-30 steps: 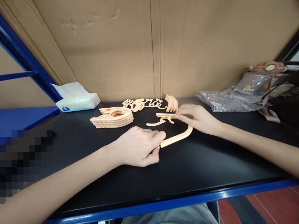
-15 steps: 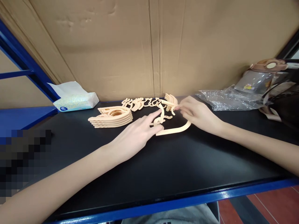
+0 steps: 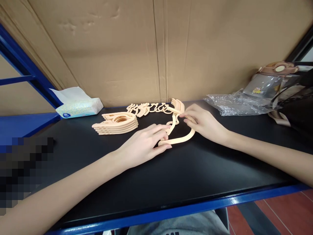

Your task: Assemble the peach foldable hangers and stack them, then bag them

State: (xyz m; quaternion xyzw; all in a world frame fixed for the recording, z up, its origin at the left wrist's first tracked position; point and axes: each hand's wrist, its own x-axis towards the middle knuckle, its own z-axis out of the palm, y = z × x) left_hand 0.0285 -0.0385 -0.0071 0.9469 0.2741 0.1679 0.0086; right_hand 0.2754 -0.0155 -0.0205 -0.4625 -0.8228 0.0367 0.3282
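Note:
My right hand [image 3: 206, 124] grips the right side of a cream plastic hanger part [image 3: 182, 140], a curved arm that bends round towards me. My left hand [image 3: 144, 142] has closed on the free end of that same part. A second slim curved piece [image 3: 173, 124] rises from beside my left fingertips; its lower end is hidden by them. Behind my hands lies a row of loose cream hooks [image 3: 156, 107], with a small stack of curved pieces [image 3: 178, 106] at its right end. Left of my left hand sits a neat stack of cream hanger parts [image 3: 116, 124].
A tissue pack [image 3: 79, 106] stands at the back left. Crumpled clear plastic [image 3: 234, 104], a clear bottle with a brown lid [image 3: 264, 83] and a dark bag [image 3: 298, 104] occupy the right. Cardboard [image 3: 110, 49] walls off the back of the black tabletop [image 3: 146, 189].
My left fingers have curled in and closed on the curved part's end. That part and my right hand have shifted slightly left, and the slim piece now leans the other way.

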